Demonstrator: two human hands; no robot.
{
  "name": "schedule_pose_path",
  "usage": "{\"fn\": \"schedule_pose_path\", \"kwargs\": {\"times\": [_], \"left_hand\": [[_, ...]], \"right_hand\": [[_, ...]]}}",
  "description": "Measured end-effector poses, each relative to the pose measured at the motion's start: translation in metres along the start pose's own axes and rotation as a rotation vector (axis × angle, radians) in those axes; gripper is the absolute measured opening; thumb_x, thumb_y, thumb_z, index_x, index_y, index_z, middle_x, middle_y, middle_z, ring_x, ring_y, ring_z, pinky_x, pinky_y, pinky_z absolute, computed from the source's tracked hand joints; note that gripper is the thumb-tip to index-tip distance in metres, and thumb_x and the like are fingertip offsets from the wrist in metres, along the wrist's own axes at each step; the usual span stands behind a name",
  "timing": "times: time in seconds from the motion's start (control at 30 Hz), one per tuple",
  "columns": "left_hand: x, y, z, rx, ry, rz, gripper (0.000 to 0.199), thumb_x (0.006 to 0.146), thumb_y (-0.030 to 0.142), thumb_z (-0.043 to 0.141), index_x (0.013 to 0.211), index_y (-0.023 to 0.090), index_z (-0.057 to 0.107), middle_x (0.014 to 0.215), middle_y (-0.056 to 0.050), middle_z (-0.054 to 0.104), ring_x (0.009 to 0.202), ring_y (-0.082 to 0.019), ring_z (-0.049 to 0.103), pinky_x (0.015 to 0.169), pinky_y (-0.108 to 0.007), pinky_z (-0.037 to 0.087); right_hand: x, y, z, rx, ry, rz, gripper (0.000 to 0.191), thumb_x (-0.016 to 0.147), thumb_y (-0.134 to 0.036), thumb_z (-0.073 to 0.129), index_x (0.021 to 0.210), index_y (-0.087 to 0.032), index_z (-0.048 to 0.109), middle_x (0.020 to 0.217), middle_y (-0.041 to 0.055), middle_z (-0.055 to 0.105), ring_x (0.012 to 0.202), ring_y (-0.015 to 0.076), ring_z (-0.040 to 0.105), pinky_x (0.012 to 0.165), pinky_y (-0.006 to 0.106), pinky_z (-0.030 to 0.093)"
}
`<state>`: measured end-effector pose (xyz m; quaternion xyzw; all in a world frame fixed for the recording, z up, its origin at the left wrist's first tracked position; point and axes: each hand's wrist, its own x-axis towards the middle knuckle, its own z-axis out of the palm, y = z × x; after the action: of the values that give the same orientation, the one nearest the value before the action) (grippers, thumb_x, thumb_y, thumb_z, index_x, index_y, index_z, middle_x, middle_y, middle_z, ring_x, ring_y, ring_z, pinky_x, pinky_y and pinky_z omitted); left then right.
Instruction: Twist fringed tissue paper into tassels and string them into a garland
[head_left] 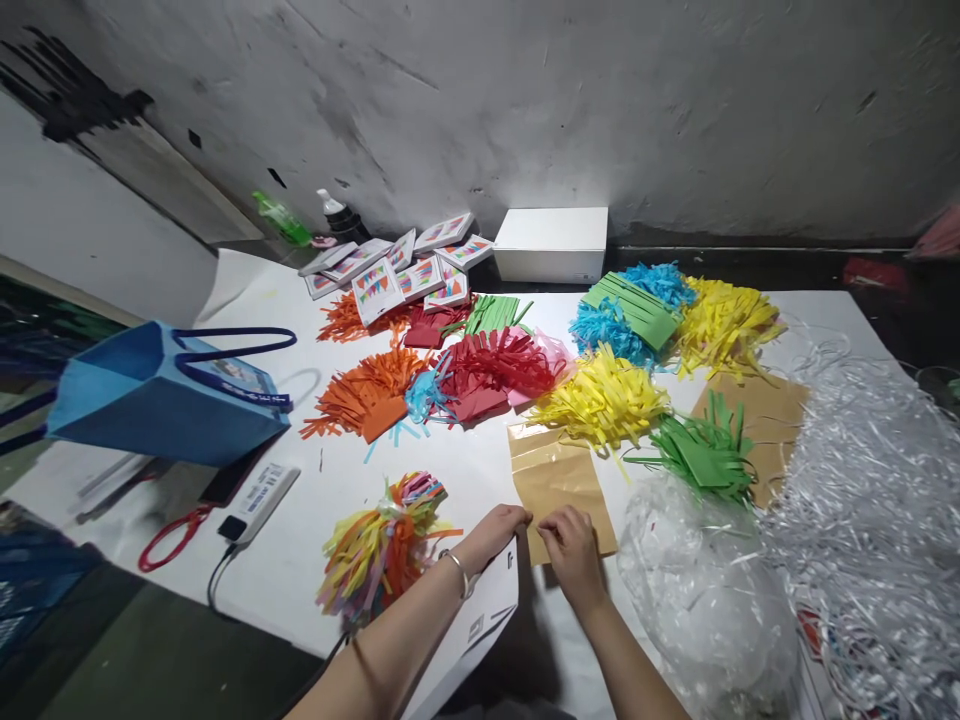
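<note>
My left hand (501, 530) is closed at the far edge of a white box (484, 625) with black print, which stands tilted near my body. Beside it, my right hand (574, 545) has its fingers curled in a pinch, and what lies between them is too small to make out. Under both hands is a brown paper envelope (559, 485) with a shiny strip near its far edge. A mixed-colour bundle of paper fringe (386, 545), tied at one end, lies left of my left arm.
Fringe piles lie across the white table: orange (367, 390), red (495, 370), yellow (604, 400) and green (705, 445). A clear plastic bag (705, 590) and silvery strands (870, 520) fill the right. A blue bag (157, 400), red-handled scissors (169, 540), printed packs (405, 265) and a white carton (551, 245) surround them.
</note>
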<state>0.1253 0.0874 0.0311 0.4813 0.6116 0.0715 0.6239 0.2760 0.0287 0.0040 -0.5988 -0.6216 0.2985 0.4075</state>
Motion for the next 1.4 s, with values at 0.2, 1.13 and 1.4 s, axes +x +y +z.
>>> {"fn": "schedule_pose_path", "kwargs": {"times": [0.2, 1.13, 1.4], "left_hand": [[-0.001, 0.002, -0.001, 0.081, 0.023, 0.055, 0.039, 0.072, 0.054, 0.045, 0.057, 0.018, 0.050, 0.050, 0.005, 0.041, 0.052, -0.013, 0.040, 0.055, -0.026, 0.033], [-0.167, 0.083, -0.100, 0.211, 0.122, 0.600, 0.028, 0.075, 0.038, 0.060, 0.084, 0.014, 0.071, 0.077, -0.005, 0.070, 0.071, -0.017, 0.060, 0.063, -0.024, 0.043], [-0.183, 0.084, -0.103, 0.265, 0.129, 0.669, 0.023, 0.076, 0.033, 0.058, 0.083, 0.016, 0.073, 0.077, -0.004, 0.072, 0.073, -0.018, 0.062, 0.065, -0.024, 0.045]], "right_hand": [[-0.001, -0.023, -0.026, 0.263, 0.067, 0.094, 0.011, 0.088, -0.025, 0.054, 0.078, -0.022, 0.057, 0.082, 0.0018, 0.057, 0.082, 0.0180, 0.054, 0.074, 0.029, 0.042], [-0.035, -0.186, -0.034, 0.417, -0.124, 0.164, 0.020, 0.080, -0.036, 0.065, 0.074, -0.018, 0.061, 0.066, -0.0008, 0.056, 0.059, 0.0126, 0.052, 0.052, 0.022, 0.043], [-0.040, -0.199, -0.024, 0.211, 0.005, 0.047, 0.012, 0.084, -0.029, 0.060, 0.076, -0.020, 0.060, 0.071, 0.0007, 0.061, 0.065, 0.0157, 0.057, 0.060, 0.025, 0.046]]}}
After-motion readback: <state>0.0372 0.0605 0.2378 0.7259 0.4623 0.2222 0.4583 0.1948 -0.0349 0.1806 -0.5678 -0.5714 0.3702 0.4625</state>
